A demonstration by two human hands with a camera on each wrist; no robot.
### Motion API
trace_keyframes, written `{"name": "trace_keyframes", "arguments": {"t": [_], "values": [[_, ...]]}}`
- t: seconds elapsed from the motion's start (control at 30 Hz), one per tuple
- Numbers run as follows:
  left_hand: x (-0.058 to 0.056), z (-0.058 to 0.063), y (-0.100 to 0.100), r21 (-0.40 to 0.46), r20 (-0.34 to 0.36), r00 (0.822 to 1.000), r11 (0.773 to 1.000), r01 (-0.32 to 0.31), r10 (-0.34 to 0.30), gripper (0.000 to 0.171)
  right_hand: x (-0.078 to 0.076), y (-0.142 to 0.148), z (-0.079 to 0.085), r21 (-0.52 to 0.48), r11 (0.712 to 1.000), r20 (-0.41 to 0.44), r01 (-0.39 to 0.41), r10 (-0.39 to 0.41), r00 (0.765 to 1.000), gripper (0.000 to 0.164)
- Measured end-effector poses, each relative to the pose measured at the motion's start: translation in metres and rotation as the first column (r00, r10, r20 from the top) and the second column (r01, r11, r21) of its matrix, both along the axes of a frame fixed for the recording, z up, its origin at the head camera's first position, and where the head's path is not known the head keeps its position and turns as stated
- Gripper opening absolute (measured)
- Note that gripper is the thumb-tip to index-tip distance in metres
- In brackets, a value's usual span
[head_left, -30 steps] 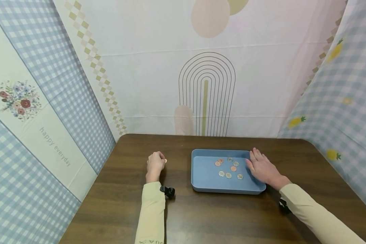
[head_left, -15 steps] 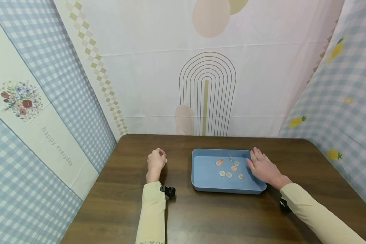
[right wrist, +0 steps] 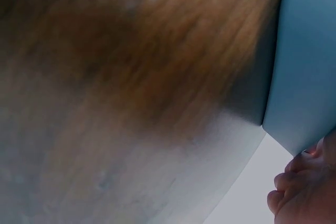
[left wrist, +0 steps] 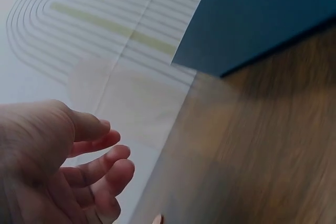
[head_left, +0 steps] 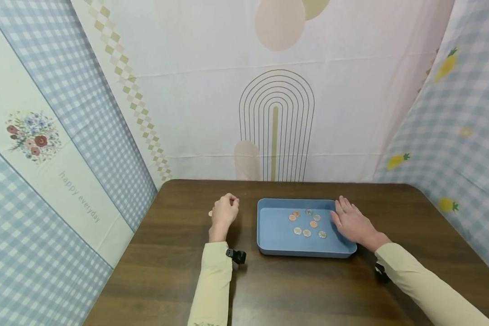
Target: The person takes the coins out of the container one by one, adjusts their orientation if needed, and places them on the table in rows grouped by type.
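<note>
My left hand (head_left: 225, 212) is over the table left of the tray, its fingers loosely bent and nothing between them in the left wrist view. Just to its left a copper coin (head_left: 210, 213) is on the wood; its edge shows low in the left wrist view as a thin copper sliver (left wrist: 158, 219). A blue rectangular tray (head_left: 275, 242) carries several coins, some copper (head_left: 313, 224) and some silver (head_left: 297, 231). Against the tray's right rim rests my right hand (head_left: 352, 224), fingers straight. The right wrist view shows the tray's outer wall (right wrist: 304, 51) beside that hand's fingers.
Dark brown wood makes up the tabletop (head_left: 293, 290), with rounded far corners. Behind it hangs a pale printed cloth (head_left: 195, 113). Checked blue cloths hang at the left (head_left: 102, 113) and right (head_left: 452, 149). Both wrists wear small black cameras (head_left: 237, 256).
My left hand has let go of the copper coin, which now shows on the table, and has shifted right toward the tray. My right hand has stayed at the tray's rim.
</note>
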State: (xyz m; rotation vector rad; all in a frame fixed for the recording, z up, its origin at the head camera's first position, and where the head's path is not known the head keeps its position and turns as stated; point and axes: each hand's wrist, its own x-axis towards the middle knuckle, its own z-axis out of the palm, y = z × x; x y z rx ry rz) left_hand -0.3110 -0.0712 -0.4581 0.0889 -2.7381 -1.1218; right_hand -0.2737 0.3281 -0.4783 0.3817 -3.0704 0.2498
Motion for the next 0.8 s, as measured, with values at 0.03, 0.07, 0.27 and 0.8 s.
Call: {"name": "trace_keyframes", "arguments": {"t": [0.03, 0.07, 0.27, 0.8], "values": [[0.0, 0.001, 0.003, 0.003, 0.003, 1.0, 1.0, 0.012, -0.012, 0.02, 0.0, 0.0, 0.0, 0.002, 1.0, 0.0, -0.001, 0.001, 1.0, 0.063], [0.0, 0.002, 0.005, 0.001, 0.009, 1.0, 1.0, 0.025, -0.025, 0.021, 0.0, 0.0, 0.0, 0.001, 1.0, 0.002, -0.002, 0.002, 1.0, 0.063], [0.0, 0.014, 0.024, -0.024, 0.011, 0.995, 0.995, 0.102, -0.102, 0.023, 0.0, 0.001, 0.0, 0.01, 1.0, -0.006, -0.007, 0.007, 1.0, 0.064], [-0.001, 0.031, 0.064, -0.079, 0.033, 0.969, 0.966, 0.245, -0.243, 0.02, 0.004, -0.002, 0.007, 0.02, 1.0, 0.01, -0.004, 0.004, 1.0, 0.065]]}}
